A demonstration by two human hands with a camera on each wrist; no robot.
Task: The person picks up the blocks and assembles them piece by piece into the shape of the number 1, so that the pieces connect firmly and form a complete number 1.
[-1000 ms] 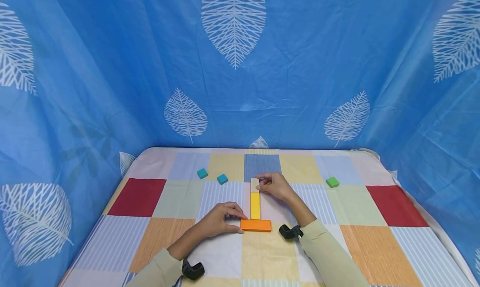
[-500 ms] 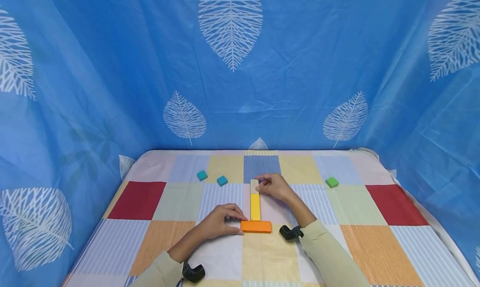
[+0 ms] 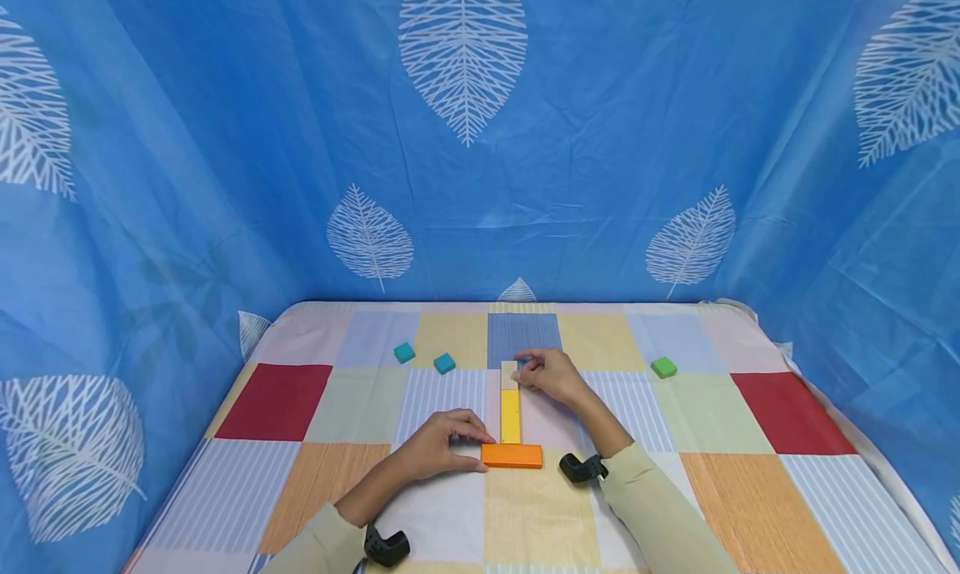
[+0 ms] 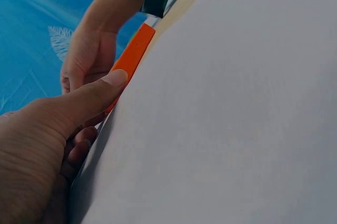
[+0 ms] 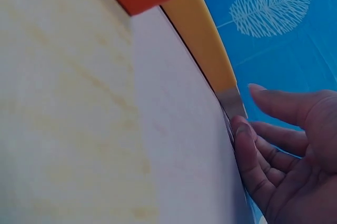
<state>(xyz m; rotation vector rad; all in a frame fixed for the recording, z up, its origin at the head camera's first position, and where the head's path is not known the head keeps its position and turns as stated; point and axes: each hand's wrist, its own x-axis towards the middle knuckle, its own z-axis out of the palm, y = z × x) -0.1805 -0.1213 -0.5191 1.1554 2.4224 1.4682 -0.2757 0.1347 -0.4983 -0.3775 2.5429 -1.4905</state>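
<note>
An orange block (image 3: 512,456) lies crosswise on the patchwork cloth (image 3: 555,524). My left hand (image 3: 438,445) pinches its left end; in the left wrist view the thumb (image 4: 117,78) presses its near face, and the other fingertips are partly hidden. Running away from the orange block's middle is a yellow block (image 3: 510,416). A cream block (image 3: 509,376) continues that line at the far end, its end against the yellow one. My right hand (image 3: 551,376) holds the cream block by thumb and forefinger at its right side and far corner.
Two teal square blocks (image 3: 444,363) lie beyond the left hand. One green block (image 3: 663,367) sits off to the right. A blue leaf-print curtain (image 3: 480,224) surrounds the back and sides of the table.
Both hands keep their places on the blocks. The head view has shifted very slightly; the blocks show no clear movement.
</note>
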